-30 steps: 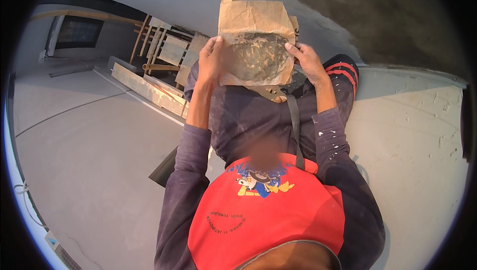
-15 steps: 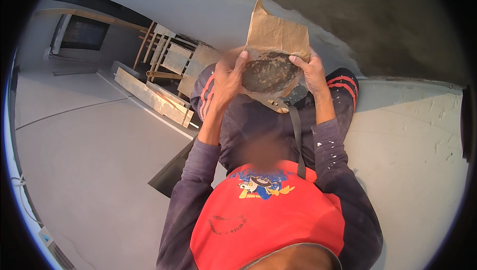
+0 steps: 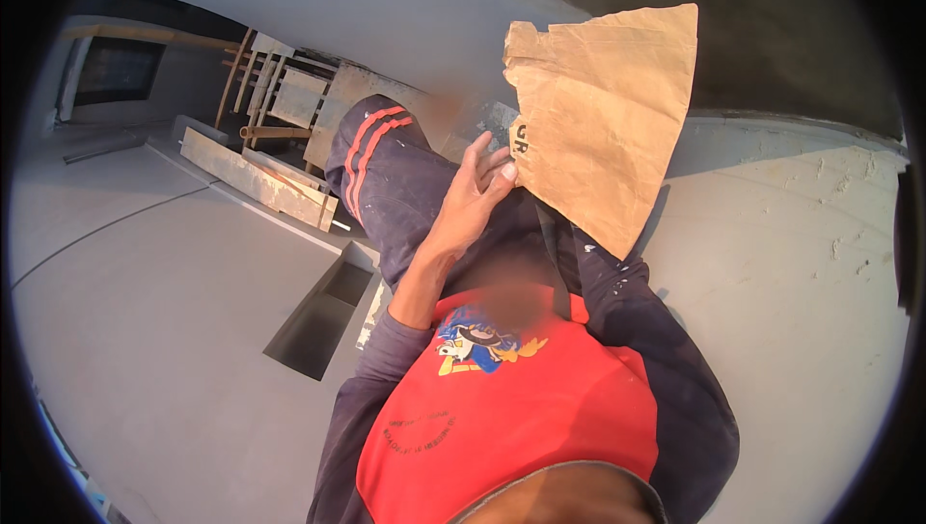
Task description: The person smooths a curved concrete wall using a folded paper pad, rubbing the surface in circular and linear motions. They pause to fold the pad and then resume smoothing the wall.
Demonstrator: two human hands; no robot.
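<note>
A piece of brown paper (image 3: pixel 603 114), creased and torn along its left edge, is raised in front of my legs and faces me broadside. Dark print shows at its left margin. My left hand (image 3: pixel 473 191) is beside that edge, fingers apart and slightly bent, the thumb tip close to the paper; whether it touches cannot be made out. Behind the sheet, my right hand is hidden; only the dark right sleeve (image 3: pixel 617 283) leads up to the paper's lower corner. The dark, mottled round patch is out of sight.
Wooden boards and a rack of slats (image 3: pixel 289 95) stand at the left beyond my knee (image 3: pixel 371 152). A long plank (image 3: pixel 256 181) lies nearer. A rectangular dark opening (image 3: pixel 323 321) is in the grey surface to my left. Ahead rises a partly dark-coated wall (image 3: pixel 752 32).
The paper has swung right and turned, its plain brown face now toward me. My left hand has loosened from it and opened. The right hand has gone out of sight behind it.
</note>
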